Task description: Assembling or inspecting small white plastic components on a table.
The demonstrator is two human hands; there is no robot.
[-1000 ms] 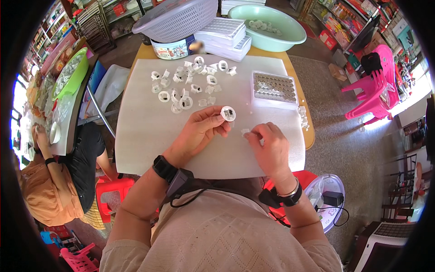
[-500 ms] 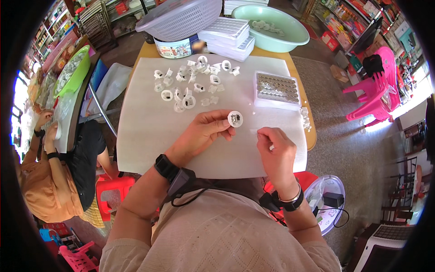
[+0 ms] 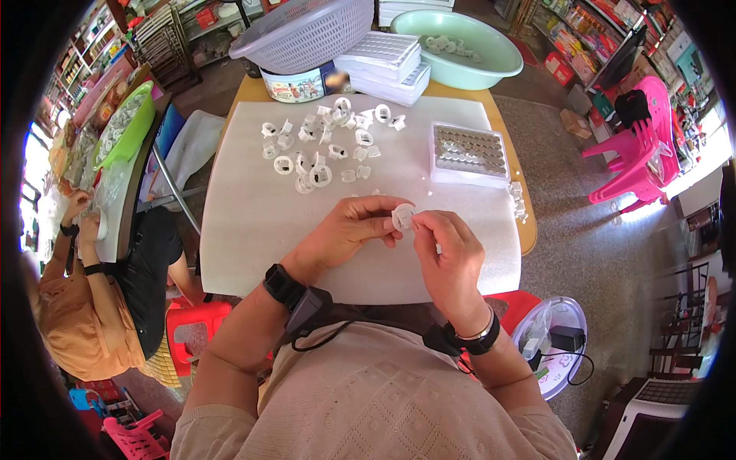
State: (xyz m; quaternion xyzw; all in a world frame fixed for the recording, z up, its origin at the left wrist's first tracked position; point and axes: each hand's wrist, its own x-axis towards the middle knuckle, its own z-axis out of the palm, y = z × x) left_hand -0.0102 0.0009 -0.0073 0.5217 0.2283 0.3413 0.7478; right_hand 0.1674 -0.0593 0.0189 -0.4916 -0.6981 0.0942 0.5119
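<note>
My left hand (image 3: 349,234) pinches a small round white plastic piece (image 3: 402,217) between thumb and fingertips, above the near half of the white table sheet (image 3: 261,230). At the piece's right edge, the thumb and index finger of my right hand (image 3: 452,257) are pressed together against it. Whether they also hold a smaller part is hidden. Farther back lie many similar white pieces, among them a round one with a dark insert (image 3: 320,175) and a small clear-white part (image 3: 349,175). To their right sits a clear box (image 3: 469,180) with rows of small metallic discs.
A lavender basket (image 3: 307,38) rests on a round tin (image 3: 295,86) at the back, beside stacked white trays (image 3: 383,73) and a pale green basin (image 3: 498,65). Small white bits (image 3: 517,203) lie along the table's right edge. At left, another person (image 3: 92,322) sits working.
My right hand has moved left to meet the round piece in my left hand. The piece has turned, and its dark insert no longer shows.
</note>
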